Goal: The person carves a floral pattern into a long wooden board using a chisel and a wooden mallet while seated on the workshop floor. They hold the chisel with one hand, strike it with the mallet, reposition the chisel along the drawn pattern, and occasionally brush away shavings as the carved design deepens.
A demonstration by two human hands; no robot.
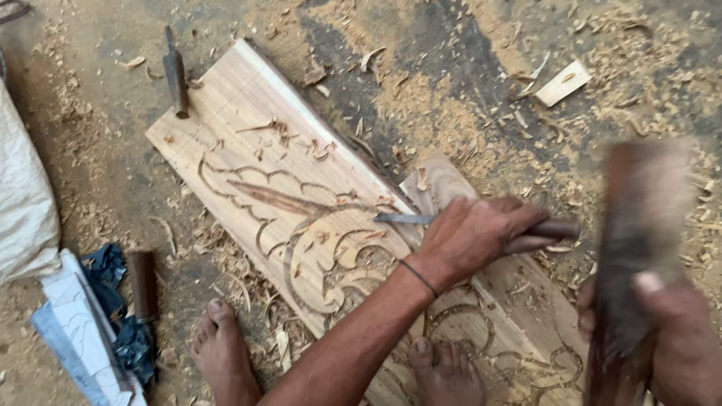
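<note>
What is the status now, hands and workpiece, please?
Left hand shut on chisel, blade tip on carved wooden board. Right hand shut on wooden mallet, raised, blurred. Both feet on the board's near edge.

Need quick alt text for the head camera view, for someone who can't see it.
A left hand holds a chisel against a carved wooden plank lying on a floor covered in shavings, while the right hand grips a blurred wooden mallet. Two bare feet rest at the plank's near edge.
</note>
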